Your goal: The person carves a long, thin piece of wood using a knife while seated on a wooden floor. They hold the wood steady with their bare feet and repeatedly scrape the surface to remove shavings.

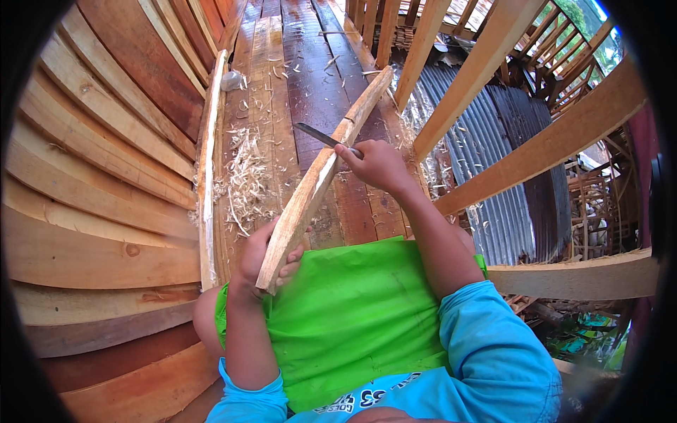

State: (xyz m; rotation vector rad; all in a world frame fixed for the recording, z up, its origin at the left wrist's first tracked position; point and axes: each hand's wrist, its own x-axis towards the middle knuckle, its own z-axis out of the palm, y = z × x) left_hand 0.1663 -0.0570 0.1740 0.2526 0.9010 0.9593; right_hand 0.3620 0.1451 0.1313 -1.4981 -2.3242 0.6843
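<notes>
A long squared stick of pale wood [310,185] slants from above my lap up toward the far right, with a dark notch or mark near its far part. My left hand [271,255] is wrapped round its near end from below, fingertips showing on the right side. My right hand [377,166] grips a knife [319,135] by its handle, which is mostly hidden in the fist. The knife's dark blade points up and to the left, crossing the stick's upper part. Beneath the stick, a bright green cloth [352,310] covers my lap.
Curled wood shavings [247,180] lie on the plank floor [303,77], thickest left of the stick. A plank wall [106,190] rises on the left, with a pale strip of wood [209,176] along its foot. Slanted wooden railing posts [472,77] stand right, before corrugated metal sheets [486,155].
</notes>
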